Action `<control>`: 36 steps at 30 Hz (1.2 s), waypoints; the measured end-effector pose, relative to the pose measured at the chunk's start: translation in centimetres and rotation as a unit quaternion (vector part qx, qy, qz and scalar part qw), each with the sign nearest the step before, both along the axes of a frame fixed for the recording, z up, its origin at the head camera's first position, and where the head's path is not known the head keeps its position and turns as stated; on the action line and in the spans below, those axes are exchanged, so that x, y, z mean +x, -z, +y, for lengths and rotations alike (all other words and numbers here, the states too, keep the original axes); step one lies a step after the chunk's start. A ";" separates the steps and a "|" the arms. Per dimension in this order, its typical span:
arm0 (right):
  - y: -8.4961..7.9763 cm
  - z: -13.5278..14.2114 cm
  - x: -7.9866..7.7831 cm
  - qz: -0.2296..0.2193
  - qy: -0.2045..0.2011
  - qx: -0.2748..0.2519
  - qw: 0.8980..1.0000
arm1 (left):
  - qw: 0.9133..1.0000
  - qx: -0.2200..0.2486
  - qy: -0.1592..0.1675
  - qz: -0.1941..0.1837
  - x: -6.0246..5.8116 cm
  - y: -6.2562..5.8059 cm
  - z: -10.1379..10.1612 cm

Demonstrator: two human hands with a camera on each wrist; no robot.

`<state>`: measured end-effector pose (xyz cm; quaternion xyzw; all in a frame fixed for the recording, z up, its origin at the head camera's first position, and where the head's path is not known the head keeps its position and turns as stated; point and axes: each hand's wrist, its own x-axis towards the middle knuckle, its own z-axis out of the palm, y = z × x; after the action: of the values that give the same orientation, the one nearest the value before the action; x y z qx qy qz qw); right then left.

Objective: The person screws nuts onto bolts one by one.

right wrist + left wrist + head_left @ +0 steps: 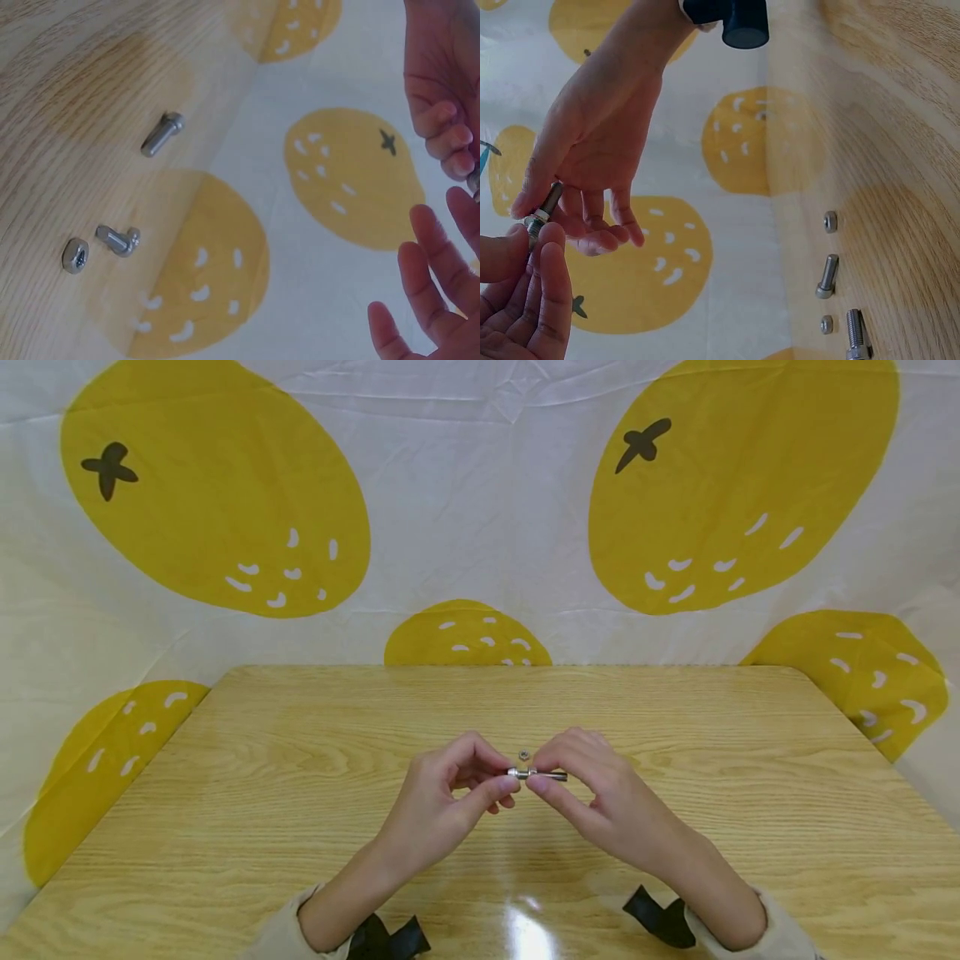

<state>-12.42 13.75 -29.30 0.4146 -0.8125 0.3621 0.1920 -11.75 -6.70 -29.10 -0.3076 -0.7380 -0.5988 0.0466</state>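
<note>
A silver bolt lies crosswise between both hands, its head to the left and its plain end to the right. My left hand pinches the bolt's head end between thumb and forefinger. With thumb and fingertips, my right hand pinches a small nut around the bolt's shank; the fingers partly cover it. In the left wrist view, the held bolt slants up between the fingertips. The right wrist view cuts off most of the hardware at its right edge.
On the wooden table a loose nut lies just beyond the fingertips. The left wrist view shows bolts and nuts lying apart; a bolt appears in the right wrist view. A fruit-patterned cloth hangs behind.
</note>
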 end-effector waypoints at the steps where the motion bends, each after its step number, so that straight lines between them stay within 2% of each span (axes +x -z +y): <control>1: 0.0 0.0 0.0 0.000 0.005 0.001 1.000 | 1.000 0.000 0.000 0.000 0.0 0.0 0.0; 9: 0.0 0.1 0.1 -0.009 0.020 0.001 1.000 | 1.000 -0.007 -0.004 -0.005 0.0 0.0 -0.1; 18: -0.1 0.0 0.0 0.015 -0.011 -0.022 1.000 | 1.000 -0.006 -0.003 -0.003 0.0 0.0 -0.1; 28: 0.1 0.0 -0.1 0.024 -0.012 -0.024 0.999 | 1.000 -0.004 -0.001 -0.006 0.0 0.0 -0.1; 36: -0.1 0.1 0.1 -0.007 0.008 -0.002 1.000 | 1.000 -0.004 0.000 -0.005 0.0 -0.1 0.0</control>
<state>-12.32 13.80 -29.18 0.4053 -0.8164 0.3647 0.1902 -11.72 -6.75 -29.03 -0.3048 -0.7405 -0.5975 0.0417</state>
